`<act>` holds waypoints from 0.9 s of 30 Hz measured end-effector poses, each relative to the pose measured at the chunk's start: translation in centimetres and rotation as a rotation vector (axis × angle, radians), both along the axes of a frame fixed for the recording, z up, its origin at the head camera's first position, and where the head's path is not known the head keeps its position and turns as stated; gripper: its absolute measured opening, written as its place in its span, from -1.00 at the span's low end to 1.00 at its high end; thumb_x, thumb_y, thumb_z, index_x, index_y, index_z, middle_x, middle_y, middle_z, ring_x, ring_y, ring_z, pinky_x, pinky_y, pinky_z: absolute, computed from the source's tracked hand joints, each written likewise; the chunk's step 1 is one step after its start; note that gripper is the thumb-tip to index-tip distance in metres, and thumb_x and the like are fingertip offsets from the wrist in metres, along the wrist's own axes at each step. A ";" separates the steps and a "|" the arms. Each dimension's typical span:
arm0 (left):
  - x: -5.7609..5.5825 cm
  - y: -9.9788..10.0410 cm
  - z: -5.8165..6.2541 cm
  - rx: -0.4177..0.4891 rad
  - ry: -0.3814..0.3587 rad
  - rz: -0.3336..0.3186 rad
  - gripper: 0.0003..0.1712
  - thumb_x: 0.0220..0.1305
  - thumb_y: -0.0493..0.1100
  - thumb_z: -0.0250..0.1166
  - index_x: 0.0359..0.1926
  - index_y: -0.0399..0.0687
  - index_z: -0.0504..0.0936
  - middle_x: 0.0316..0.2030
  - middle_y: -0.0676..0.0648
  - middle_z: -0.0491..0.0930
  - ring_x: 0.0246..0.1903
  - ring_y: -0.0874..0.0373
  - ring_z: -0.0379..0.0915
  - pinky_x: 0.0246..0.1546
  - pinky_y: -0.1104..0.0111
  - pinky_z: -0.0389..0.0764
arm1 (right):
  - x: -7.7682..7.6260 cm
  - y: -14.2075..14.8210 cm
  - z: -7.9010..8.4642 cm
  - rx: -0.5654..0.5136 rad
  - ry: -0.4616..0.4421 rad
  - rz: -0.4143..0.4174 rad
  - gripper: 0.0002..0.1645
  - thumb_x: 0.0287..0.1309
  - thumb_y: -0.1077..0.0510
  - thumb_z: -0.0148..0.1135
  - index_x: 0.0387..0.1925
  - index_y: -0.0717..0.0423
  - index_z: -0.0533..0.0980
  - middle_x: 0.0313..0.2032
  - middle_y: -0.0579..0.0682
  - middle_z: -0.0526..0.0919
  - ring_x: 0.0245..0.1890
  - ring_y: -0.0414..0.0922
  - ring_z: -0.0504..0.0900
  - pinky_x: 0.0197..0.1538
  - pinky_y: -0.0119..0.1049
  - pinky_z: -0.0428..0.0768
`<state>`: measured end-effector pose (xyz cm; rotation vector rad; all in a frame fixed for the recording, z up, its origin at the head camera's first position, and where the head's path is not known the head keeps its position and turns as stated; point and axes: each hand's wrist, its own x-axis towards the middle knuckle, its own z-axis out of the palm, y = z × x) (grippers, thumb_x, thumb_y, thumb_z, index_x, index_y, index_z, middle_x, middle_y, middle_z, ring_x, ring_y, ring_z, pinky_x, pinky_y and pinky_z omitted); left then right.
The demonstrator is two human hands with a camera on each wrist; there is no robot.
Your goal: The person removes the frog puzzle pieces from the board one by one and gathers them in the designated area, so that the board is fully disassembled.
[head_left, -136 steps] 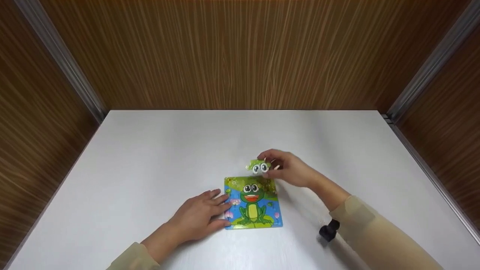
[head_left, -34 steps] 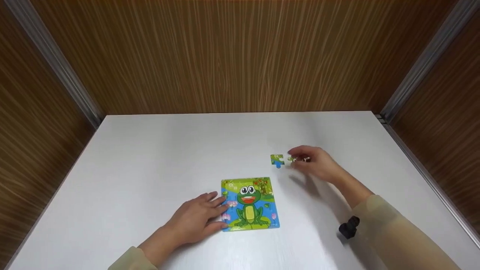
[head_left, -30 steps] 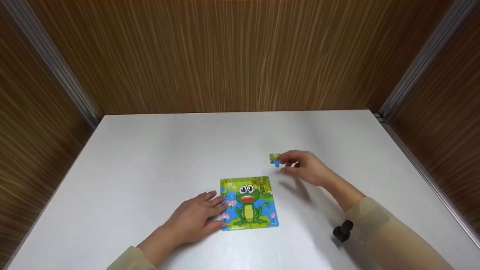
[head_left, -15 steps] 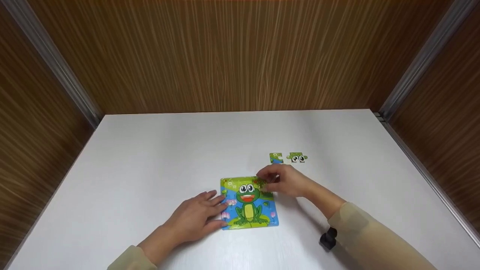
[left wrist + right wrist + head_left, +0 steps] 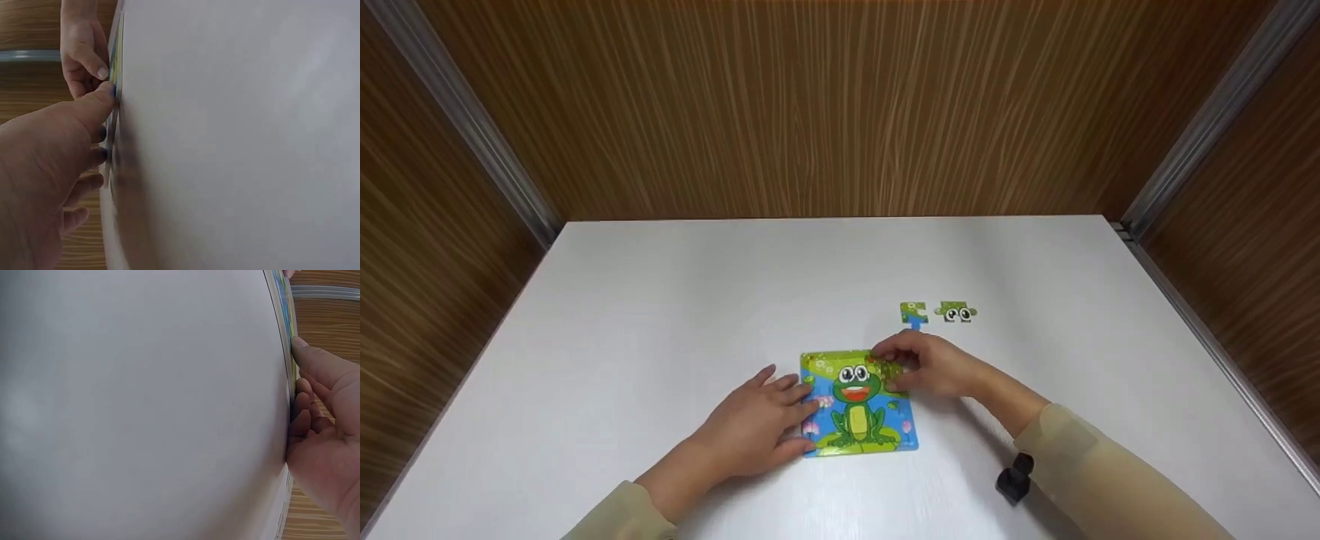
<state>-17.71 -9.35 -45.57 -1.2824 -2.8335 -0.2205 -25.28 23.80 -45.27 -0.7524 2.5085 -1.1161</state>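
Note:
A square frog jigsaw puzzle [image 5: 858, 424] lies on the white table in the head view. My left hand [image 5: 750, 427] rests at its left edge, fingers spread and fingertips over the border. My right hand [image 5: 934, 366] is at the upper right corner, thumb and index finger bent around the corner piece with the tree [image 5: 891, 370], partly covered by the fingers. In the right wrist view, the thumb [image 5: 320, 363] presses on the puzzle's face while the other fingers curl below it. The left wrist view shows the left thumb [image 5: 97, 104] on the puzzle's edge.
Two loose puzzle pieces lie beyond the puzzle: a green and blue piece [image 5: 913, 313] and a piece with the frog's eyes [image 5: 958, 313]. A black object [image 5: 1015, 478] is at the right sleeve. Wood-grain panels [image 5: 840, 112] surround the table.
The eyes piece, earlier held over the puzzle, now lies beside the green and blue piece. The right hand let it go and came back to the puzzle's upper right corner. The left hand stayed.

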 end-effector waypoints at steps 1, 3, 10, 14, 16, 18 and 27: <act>0.0 0.3 0.3 -0.004 0.007 -0.012 -0.37 0.50 0.23 0.26 0.43 0.04 0.62 0.40 -0.11 0.54 0.44 -0.08 0.41 0.51 -0.12 0.26 | 0.0 0.0 0.0 0.003 0.001 0.000 -0.43 0.21 0.22 0.56 0.25 0.02 0.65 0.05 -0.10 0.64 0.03 -0.08 0.54 0.11 -0.25 0.54; 0.1 0.9 0.7 0.005 0.008 -0.040 -0.41 0.51 0.17 0.27 0.41 0.04 0.63 0.40 -0.11 0.55 0.44 -0.07 0.42 0.50 -0.12 0.27 | 0.0 0.0 0.1 0.007 0.003 0.001 -0.43 0.22 0.22 0.55 0.27 0.01 0.64 0.05 -0.11 0.63 0.03 -0.08 0.53 0.12 -0.26 0.54; -0.5 3.7 0.7 0.034 -0.044 -0.107 -0.51 0.60 -0.01 0.14 0.43 0.05 0.61 0.42 -0.06 0.53 0.44 -0.07 0.42 0.48 0.02 0.36 | 0.1 0.0 0.1 0.015 0.000 0.002 -0.41 0.22 0.22 0.55 0.28 0.01 0.63 0.07 -0.12 0.63 0.04 -0.10 0.54 0.15 -0.25 0.54; -1.0 4.8 0.2 0.014 -0.074 -0.094 -0.46 0.63 -0.02 0.06 0.53 0.06 0.49 0.49 -0.03 0.44 0.50 -0.11 0.32 0.50 0.06 0.33 | -0.1 0.1 -0.2 0.013 0.009 0.016 -0.41 0.24 0.20 0.54 0.29 0.03 0.62 0.09 -0.11 0.63 0.06 -0.10 0.55 0.16 -0.26 0.55; -1.1 5.1 0.0 0.009 -0.079 -0.085 -0.43 0.64 -0.01 0.02 0.56 0.07 0.44 0.51 -0.01 0.40 0.52 -0.13 0.27 0.51 0.07 0.31 | -0.1 0.2 -0.3 0.010 0.016 0.025 -0.41 0.25 0.20 0.53 0.30 0.04 0.62 0.09 -0.09 0.63 0.06 -0.09 0.54 0.15 -0.26 0.55; -1.1 5.5 -0.3 0.010 -0.082 -0.071 -0.42 0.65 -0.01 -0.02 0.57 0.07 0.42 0.52 0.00 0.38 0.53 -0.12 0.24 0.52 0.08 0.30 | -0.1 0.3 -0.4 0.009 0.023 0.032 -0.41 0.26 0.19 0.53 0.31 0.04 0.61 0.09 -0.07 0.63 0.06 -0.07 0.54 0.14 -0.26 0.54; -0.5 6.1 -0.7 0.003 -0.101 -0.009 -0.40 0.64 0.03 -0.05 0.58 0.08 0.41 0.55 0.00 0.35 0.55 -0.08 0.21 0.51 0.07 0.30 | -0.1 0.4 -0.3 0.013 0.065 0.065 -0.41 0.28 0.16 0.52 0.33 0.05 0.61 0.09 -0.05 0.64 0.05 -0.05 0.53 0.12 -0.21 0.52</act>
